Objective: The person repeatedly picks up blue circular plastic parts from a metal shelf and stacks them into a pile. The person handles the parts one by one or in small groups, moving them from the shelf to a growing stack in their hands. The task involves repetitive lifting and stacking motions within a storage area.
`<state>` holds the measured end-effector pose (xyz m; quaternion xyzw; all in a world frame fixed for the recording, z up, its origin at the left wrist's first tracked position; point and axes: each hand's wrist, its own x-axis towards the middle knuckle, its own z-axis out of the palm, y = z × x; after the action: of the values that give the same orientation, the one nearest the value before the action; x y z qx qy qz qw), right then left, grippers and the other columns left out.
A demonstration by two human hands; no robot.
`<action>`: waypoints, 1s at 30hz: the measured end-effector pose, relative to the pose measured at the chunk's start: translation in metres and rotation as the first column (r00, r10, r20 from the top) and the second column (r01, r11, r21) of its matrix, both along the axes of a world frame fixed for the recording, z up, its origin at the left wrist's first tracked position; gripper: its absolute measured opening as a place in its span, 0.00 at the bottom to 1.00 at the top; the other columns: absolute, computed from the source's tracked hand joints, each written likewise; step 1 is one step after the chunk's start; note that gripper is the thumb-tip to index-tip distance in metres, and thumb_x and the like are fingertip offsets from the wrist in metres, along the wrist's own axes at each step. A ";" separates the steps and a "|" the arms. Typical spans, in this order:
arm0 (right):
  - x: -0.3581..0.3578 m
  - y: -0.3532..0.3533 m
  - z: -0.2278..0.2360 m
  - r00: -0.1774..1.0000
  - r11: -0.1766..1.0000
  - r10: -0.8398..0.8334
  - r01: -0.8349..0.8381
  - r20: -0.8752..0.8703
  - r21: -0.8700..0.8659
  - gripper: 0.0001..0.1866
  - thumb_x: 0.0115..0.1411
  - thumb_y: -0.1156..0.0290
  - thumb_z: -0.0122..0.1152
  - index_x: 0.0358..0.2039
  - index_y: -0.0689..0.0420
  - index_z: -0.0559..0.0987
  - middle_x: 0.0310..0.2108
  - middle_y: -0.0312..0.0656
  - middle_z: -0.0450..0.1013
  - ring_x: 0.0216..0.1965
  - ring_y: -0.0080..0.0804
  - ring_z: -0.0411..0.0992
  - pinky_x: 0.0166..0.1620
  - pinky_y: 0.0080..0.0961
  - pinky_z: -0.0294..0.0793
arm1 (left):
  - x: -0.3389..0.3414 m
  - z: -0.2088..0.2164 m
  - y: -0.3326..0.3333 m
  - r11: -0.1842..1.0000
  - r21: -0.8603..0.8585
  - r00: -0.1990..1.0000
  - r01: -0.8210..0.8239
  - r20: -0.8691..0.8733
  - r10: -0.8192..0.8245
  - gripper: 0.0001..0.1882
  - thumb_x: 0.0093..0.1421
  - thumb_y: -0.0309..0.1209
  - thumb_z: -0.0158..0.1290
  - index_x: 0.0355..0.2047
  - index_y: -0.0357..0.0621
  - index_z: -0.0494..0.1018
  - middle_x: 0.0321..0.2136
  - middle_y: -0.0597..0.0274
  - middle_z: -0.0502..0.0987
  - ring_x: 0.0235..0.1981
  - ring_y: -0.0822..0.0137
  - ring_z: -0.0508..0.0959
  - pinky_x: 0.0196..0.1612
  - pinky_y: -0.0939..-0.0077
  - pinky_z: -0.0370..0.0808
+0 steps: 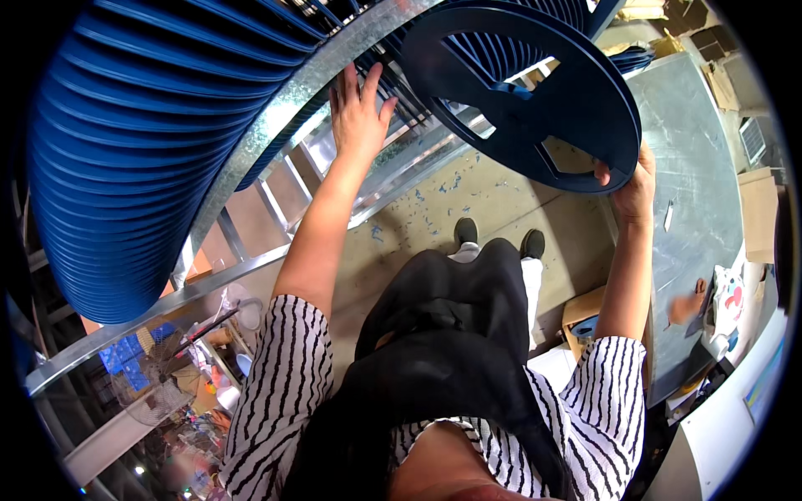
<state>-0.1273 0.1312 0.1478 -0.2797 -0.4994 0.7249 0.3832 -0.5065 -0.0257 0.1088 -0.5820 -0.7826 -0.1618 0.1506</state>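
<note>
My right hand (632, 185) grips the lower right rim of a dark blue plastic reel (576, 108), round with cut-out windows and a small central hole. The reel is held tilted, partly covering the rack behind it. My left hand (361, 115) reaches up with fingers stretched out, beside a galvanized metal rail (284, 104); whether its fingertips touch anything I cannot tell. To its left, a long row of blue reels (150, 167) stands packed edge to edge along the rail. More blue reels show behind the held one.
A grey-green table (689, 125) stands on the right, with a small white object and a white bag (727, 301) on it. Blue scraps (443, 196) litter the floor by my feet. The rack's lower metal frame (251, 263) runs diagonally at left, near a fan (159, 380) and clutter.
</note>
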 end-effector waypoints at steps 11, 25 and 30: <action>-0.065 -0.083 -0.004 0.994 0.965 0.023 -0.051 0.111 0.257 0.17 0.60 0.78 0.52 0.51 0.60 0.74 0.39 0.41 0.76 0.28 0.23 0.73 0.33 0.21 0.75 | 0.005 -0.003 0.011 0.988 0.120 0.995 0.097 -0.012 -0.097 0.31 0.56 0.40 0.56 0.58 0.49 0.59 0.62 0.36 0.50 0.63 0.37 0.54 0.57 0.39 0.59; -0.222 -0.080 -0.029 0.732 0.537 -0.649 0.249 0.207 0.806 0.25 0.56 0.61 0.61 0.54 0.51 0.72 0.49 0.41 0.69 0.49 0.39 0.68 0.49 0.36 0.67 | 0.001 -0.019 0.008 0.964 0.258 0.787 0.069 0.579 -0.212 0.41 0.65 0.48 0.43 0.67 0.43 0.33 0.67 0.40 0.37 0.68 0.46 0.41 0.67 0.62 0.43; -0.150 -0.143 -0.112 0.796 0.796 -0.386 0.032 0.466 0.605 0.28 0.56 0.60 0.59 0.57 0.51 0.67 0.58 0.44 0.61 0.59 0.44 0.58 0.58 0.41 0.55 | -0.017 -0.053 0.003 0.918 0.143 0.062 -0.370 0.990 -0.129 0.36 0.65 0.59 0.31 0.68 0.64 0.36 0.68 0.64 0.43 0.68 0.58 0.44 0.66 0.53 0.39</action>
<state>-0.2769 -0.0121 0.0359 -0.4113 -0.7465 0.3759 0.3638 -0.5235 -0.0223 0.0561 -0.2060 -0.6744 -0.6402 -0.3048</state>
